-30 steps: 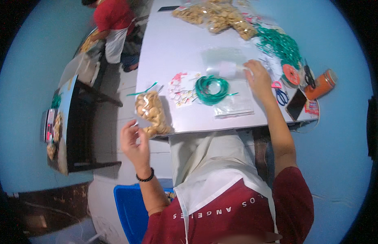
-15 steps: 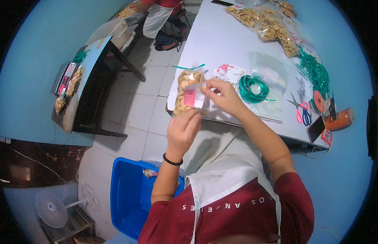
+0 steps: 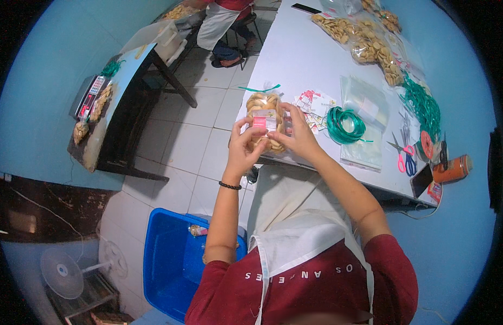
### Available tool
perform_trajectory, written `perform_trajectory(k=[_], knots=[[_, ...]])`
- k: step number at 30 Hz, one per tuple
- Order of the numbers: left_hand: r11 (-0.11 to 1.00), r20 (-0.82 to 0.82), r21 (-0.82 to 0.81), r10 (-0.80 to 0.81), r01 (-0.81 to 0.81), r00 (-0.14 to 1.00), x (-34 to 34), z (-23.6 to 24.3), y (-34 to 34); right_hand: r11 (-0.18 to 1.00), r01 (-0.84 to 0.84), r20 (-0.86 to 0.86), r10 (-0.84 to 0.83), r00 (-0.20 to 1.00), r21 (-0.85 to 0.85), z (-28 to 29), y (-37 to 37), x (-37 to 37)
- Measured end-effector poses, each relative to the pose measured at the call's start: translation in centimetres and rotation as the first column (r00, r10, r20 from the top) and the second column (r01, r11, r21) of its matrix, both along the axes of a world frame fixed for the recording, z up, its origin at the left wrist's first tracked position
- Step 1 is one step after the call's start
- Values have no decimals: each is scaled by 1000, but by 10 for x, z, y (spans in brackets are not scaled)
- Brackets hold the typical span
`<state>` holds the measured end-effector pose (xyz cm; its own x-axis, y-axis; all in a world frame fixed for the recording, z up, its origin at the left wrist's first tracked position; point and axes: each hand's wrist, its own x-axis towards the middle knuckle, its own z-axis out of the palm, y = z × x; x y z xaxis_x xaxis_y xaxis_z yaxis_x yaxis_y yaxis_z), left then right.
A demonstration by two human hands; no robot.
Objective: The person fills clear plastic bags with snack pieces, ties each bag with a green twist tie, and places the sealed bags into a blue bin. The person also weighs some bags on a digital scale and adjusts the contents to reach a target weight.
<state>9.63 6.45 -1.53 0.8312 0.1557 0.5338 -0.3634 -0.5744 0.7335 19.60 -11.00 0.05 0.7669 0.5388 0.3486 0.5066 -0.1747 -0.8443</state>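
Note:
A clear plastic bag of round golden crackers (image 3: 258, 101), tied at its top with green ribbon (image 3: 260, 89), rests at the table's left edge. A pink and white label (image 3: 264, 121) lies flat across its front. My left hand (image 3: 245, 150) grips the bag's lower left side, thumb and fingers against the label's lower edge. From the right, my right hand (image 3: 299, 138) curls round the other side, its thumb meeting the left fingertips below the label. Beside the bag are loose labels (image 3: 308, 103) and a coil of green ribbon (image 3: 344, 125).
Flat clear bags (image 3: 365, 100), scissors (image 3: 401, 154), a phone (image 3: 422, 180) and an orange jar (image 3: 453, 168) lie to the right. Large cracker bags (image 3: 365, 46) fill the far end. A blue bin (image 3: 165, 265) stands at lower left. Another person's apron (image 3: 214, 26) shows beyond.
My right hand has come down from the label's raised edge to the bag's side. The label now lies flat, and my left fingers have moved up over its lower part.

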Motion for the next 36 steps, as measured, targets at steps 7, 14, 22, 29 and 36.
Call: perform_trajectory(k=[7,14,22,29,36], knots=[[979,-161,-199,-64,31,985,3,-8,-13,979,-125,-304,170,937,162,-17,3,-7],[594,-157,-797,-22,-114,987,-33,-5,-31,953,-201,-516,293,805,227,5,-25,-46],[378,-172,-912,-3,-158,985,-53,-12,-43,907,-390,-288,420,861,157,13,-17,-65],[685,-242,-713,-45,-146,969,-128,34,13,749,-620,-91,618,781,-235,35,-25,-111],[700,-469,-423,374,-575,800,-249,3,69,786,-552,42,584,811,-278,26,-34,-89]])
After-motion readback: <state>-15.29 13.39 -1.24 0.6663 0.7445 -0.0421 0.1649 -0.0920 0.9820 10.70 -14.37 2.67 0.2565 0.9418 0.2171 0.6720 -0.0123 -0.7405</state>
